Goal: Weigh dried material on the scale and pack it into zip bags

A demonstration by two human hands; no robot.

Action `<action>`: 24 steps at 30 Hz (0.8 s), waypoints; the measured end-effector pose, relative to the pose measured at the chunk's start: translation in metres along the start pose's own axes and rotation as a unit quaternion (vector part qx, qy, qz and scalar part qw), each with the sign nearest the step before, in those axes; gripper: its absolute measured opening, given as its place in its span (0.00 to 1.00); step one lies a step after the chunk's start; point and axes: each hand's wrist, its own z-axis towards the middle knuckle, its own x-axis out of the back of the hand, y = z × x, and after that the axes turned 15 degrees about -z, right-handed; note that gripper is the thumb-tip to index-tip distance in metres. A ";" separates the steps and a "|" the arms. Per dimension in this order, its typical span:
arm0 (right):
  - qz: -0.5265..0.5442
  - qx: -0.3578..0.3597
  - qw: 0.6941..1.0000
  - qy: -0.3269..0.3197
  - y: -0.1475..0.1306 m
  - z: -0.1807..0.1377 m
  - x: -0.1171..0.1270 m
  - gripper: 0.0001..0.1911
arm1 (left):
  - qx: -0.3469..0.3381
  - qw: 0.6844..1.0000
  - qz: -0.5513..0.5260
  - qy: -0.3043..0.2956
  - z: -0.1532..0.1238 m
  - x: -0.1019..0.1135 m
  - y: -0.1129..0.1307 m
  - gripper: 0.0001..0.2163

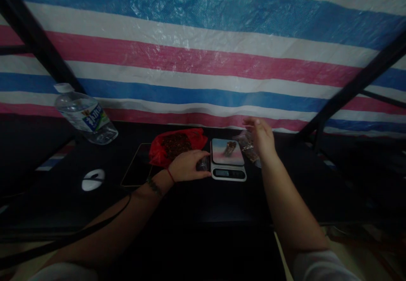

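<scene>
left hand [187,166] is gripping a small dark packet [203,163] against the scale [228,173] left edge, packet's heading too dim to tell | dark piece [229,148] is lying on the pan between both hands, long axis slanting near-left to far-right | right hand [262,139] is hovering open-fingered over clear packets [249,150]

The table [206,205] lies bare before the scale [229,173]; a red bag [158,154] and clear packets [246,145] crowd its sides.

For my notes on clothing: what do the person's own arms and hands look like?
White sleeves end above both bare forearms. By the left hand, the wrist carries a thin red string bracelet and a small dark tattoo. The right hand shows no jewellery.
</scene>
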 end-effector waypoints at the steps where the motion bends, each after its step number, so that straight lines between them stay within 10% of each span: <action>1: -0.004 0.000 1.000 0.004 0.010 0.000 0.002 0.25 | 0.004 1.000 0.006 -0.005 0.000 -0.003 -0.001 0.29; 17: -0.140 0.011 0.945 -0.297 0.071 -0.016 0.015 0.34 | 0.079 0.990 0.031 -0.111 0.001 -0.008 -0.019 0.33; 24: -0.173 0.026 0.939 -0.297 0.076 -0.019 0.009 0.31 | 0.064 0.996 -0.003 -0.055 0.004 -0.003 -0.029 0.26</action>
